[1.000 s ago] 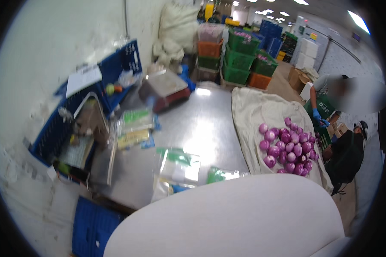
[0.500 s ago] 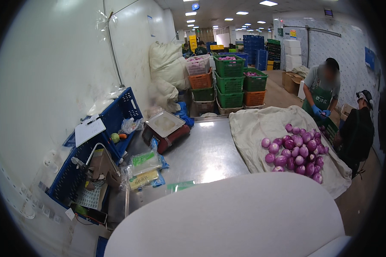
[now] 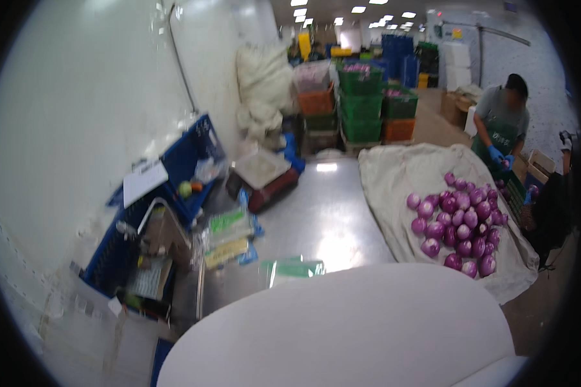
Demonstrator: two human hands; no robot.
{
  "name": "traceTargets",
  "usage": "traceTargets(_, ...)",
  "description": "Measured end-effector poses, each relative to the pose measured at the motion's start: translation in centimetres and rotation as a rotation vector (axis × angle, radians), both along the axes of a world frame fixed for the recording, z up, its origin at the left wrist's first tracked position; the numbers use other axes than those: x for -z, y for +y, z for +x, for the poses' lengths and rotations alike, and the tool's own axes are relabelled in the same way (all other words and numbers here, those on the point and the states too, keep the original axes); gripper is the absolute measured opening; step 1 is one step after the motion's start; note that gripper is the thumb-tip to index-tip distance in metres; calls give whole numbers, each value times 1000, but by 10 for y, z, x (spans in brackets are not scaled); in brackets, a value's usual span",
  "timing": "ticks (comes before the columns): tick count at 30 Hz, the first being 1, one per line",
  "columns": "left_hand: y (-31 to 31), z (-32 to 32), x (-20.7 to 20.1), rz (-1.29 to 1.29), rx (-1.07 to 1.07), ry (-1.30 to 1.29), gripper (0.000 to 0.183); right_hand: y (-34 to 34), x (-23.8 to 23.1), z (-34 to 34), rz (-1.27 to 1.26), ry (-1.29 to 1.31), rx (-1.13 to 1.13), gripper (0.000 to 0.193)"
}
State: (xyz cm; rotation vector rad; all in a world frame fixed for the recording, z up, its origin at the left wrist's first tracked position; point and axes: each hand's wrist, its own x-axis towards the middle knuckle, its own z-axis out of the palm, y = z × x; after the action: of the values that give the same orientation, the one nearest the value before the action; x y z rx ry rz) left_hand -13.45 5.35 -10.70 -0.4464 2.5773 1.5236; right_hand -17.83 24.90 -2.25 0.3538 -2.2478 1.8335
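Purple onions (image 3: 463, 217), one heap on one cloth (image 3: 393, 174), one scale (image 3: 261, 169), cannot tell whether wearer's fingers grip

Before me, mid-frame, the table (image 3: 303, 216) is smooth, glossy metal; at right I see matt, wrinkled cloth (image 3: 393, 174) under smooth, shiny onions (image 3: 463, 202); at left, glossy plastic packets (image 3: 228, 224) and a plastic crate (image 3: 188, 151).

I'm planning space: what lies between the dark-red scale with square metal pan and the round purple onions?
In the head view, bare, shiny steel tabletop, then cream fabric cloth extending beneath the onions.
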Motion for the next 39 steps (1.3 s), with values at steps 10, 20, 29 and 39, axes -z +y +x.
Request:
traceTargets(10,21,84,-40,730,-394,-91,25,19,30,49,-278,-355,-126,29)
traceTargets(20,4,82,-76,761,-7,-447,32,-19,37,49,600,-245,-529,33)
traceTargets(29,-52,195,-127,803,-205,-187,33,9,17,66,713,114,-910,44)
traceTargets(39,-26,166,-121,791,-193,-99,27,7,31,43,255,-408,-523,15)
